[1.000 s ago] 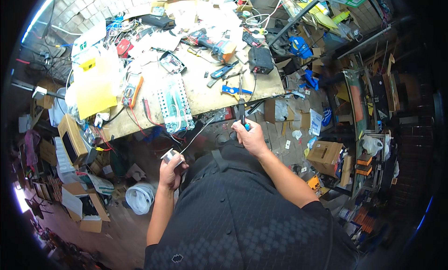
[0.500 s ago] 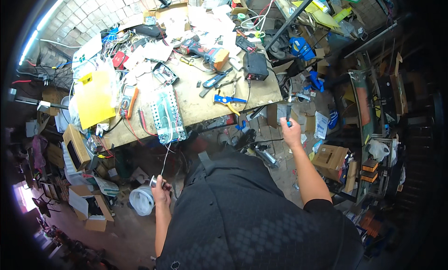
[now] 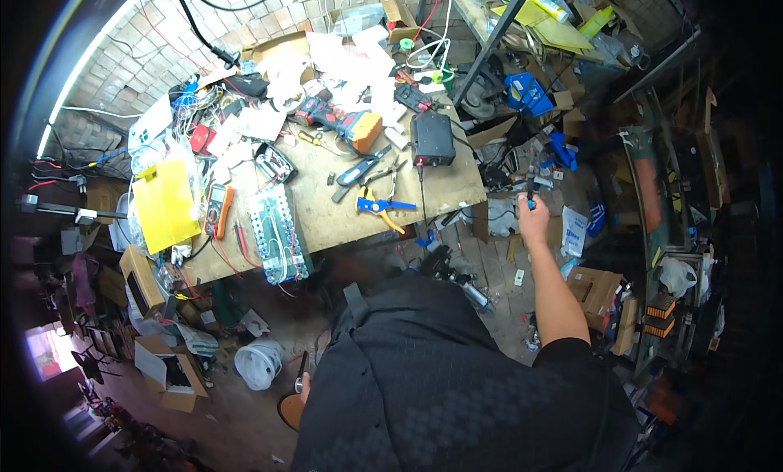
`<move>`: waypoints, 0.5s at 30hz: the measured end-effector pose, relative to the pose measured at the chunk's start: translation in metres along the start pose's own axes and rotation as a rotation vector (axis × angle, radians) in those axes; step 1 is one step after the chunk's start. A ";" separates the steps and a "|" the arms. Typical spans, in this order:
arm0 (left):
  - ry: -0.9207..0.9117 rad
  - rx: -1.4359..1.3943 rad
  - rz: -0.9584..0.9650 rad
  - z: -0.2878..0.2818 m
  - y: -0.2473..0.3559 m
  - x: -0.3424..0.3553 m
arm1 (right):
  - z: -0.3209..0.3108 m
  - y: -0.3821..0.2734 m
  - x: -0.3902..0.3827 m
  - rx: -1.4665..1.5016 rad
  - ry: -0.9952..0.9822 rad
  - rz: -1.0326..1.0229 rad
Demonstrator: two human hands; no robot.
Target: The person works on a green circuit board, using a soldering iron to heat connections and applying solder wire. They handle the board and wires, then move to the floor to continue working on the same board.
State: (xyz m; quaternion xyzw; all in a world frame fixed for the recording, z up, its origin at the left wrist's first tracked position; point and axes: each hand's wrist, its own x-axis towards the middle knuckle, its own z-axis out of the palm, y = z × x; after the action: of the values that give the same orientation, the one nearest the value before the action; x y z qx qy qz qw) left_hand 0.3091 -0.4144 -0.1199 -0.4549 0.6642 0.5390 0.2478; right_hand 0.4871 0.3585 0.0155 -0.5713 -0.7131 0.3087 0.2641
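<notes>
My right hand [image 3: 534, 221] is closed around a soldering iron [image 3: 531, 196] with a dark handle and a blue band, held out past the bench's right end. My left hand [image 3: 306, 388] is low by my left side, mostly hidden behind my shirt. Its visible fingers close on a small silvery solder spool [image 3: 299, 383]. Just beneath that hand is a round orange-brown surface [image 3: 289, 410], partly hidden. On the bench [image 3: 326, 217], at the front edge, lies a green board [image 3: 279, 236] with white wires and rows of pale terminals. A black box [image 3: 432, 138] with a cord stands at the right.
Wire strippers [image 3: 383, 205], a cordless drill [image 3: 342, 123], a multimeter [image 3: 218, 209] and a yellow folder [image 3: 167, 203] lie on the bench among papers and wires. A white bucket [image 3: 258, 364] and an open carton [image 3: 171, 372] are on the floor at left; a cardboard box [image 3: 591, 293] sits at right.
My left hand has drawn down and back beside my body, and the solder strand no longer shows at the board. My right hand has shifted right with the iron. The view has turned slightly.
</notes>
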 end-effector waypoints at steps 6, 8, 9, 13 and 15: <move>-0.224 -0.175 -0.072 0.018 0.026 0.001 | 0.052 -0.003 -0.007 0.332 -0.219 0.249; -0.039 -0.004 0.101 0.098 0.093 -0.117 | 0.065 0.008 -0.007 0.354 -0.207 0.264; -0.078 -0.054 0.114 0.089 0.090 -0.115 | 0.072 -0.010 -0.005 0.289 -0.239 0.249; -0.070 -0.175 0.002 0.091 0.095 -0.105 | 0.104 -0.052 0.017 -0.090 -0.205 0.179; -0.053 -0.165 0.017 0.093 0.095 -0.115 | 0.125 -0.072 0.028 -0.101 -0.127 0.027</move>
State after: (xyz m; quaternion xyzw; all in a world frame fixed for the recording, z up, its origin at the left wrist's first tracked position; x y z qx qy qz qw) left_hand 0.2644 -0.2879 -0.0064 -0.4537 0.6147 0.6059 0.2220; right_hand 0.3432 0.3572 -0.0146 -0.5727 -0.7355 0.3113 0.1851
